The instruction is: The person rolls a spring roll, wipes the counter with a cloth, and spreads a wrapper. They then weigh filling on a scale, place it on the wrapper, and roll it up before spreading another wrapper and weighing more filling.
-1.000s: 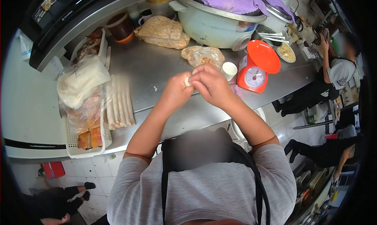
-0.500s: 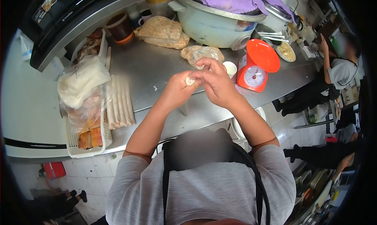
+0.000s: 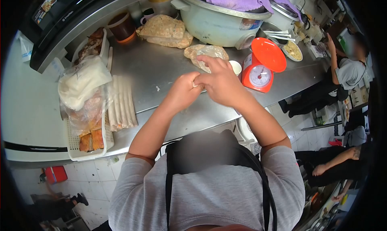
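Observation:
Both my hands meet above the front part of the steel counter. My left hand is closed around a small whitish piece, of which only a bit shows between the fingers. The fingers of my right hand press onto that same piece, with the index finger raised and bent. Just beyond my hands lies a clear bag of crumbly filling, and a small white cup stands right of my right hand. An orange kitchen scale with a round pan is farther right.
Rolled pale wrappers lie at the left beside a white basket of browned food and plastic bags. A large tub under purple cloth stands behind, near a larger filling bag. Other people are at the right and lower left.
The whitish piece is more covered by my fingers now. My right hand has closed in over my left. At the right, a person's arm has come further into view.

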Demonstrator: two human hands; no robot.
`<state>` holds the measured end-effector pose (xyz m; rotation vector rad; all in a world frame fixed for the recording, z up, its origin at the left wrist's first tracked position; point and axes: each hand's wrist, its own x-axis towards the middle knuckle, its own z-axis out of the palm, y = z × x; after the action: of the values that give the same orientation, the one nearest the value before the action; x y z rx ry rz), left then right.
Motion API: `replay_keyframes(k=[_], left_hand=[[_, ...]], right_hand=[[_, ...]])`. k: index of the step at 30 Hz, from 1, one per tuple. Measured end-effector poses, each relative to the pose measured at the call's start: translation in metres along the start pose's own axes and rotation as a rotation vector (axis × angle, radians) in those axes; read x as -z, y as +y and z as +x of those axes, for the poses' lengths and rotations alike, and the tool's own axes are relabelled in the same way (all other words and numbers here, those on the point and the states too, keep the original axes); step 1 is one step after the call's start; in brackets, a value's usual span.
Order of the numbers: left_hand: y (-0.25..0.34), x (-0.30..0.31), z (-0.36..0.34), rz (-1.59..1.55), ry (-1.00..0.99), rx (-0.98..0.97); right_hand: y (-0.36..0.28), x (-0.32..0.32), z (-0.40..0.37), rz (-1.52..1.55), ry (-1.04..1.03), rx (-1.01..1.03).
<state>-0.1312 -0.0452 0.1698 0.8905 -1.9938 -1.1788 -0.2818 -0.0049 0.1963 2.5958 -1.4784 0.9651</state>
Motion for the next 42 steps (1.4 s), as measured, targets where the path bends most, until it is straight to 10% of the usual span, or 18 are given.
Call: replay_keyframes(k=[6,8,17,21,29,33,42], left_hand=[[-0.012,0.003,0.017,-0.781,0.189,0.039],[-0.018,0.004,0.022,-0.892,0.319,0.026],[-0.017,0.038,0.024,-1.202,0.648,-0.031],[-0.022,0.059,0.014,-1.650,0.367,-0.177],[-0.032,0.017,0.005,-1.490,-0.871,-0.046],[-0.026,-0.010,0.006,-0.911,-0.550,0.093],[-0.002,-0.004,0.004,-0.687,-0.075,-0.130]], right_hand=[[0.032,-0.074,-0.024,1.307,0.018,-0.397],[0.024,-0.094,-0.036,1.126,-0.329,-0.519],[0.044,-0.083,-0.053,0.852,-0.485,-0.663],[0.059,-0.017,-0.022,1.005,-0.269,-0.662],[0.054,0.082,0.037,0.885,-0.298,-0.446],[0.017,0.062,0.039,0.842,-0.441,-0.373],[-0.002,-0.006,-0.013,0.430,0.323,0.045]])
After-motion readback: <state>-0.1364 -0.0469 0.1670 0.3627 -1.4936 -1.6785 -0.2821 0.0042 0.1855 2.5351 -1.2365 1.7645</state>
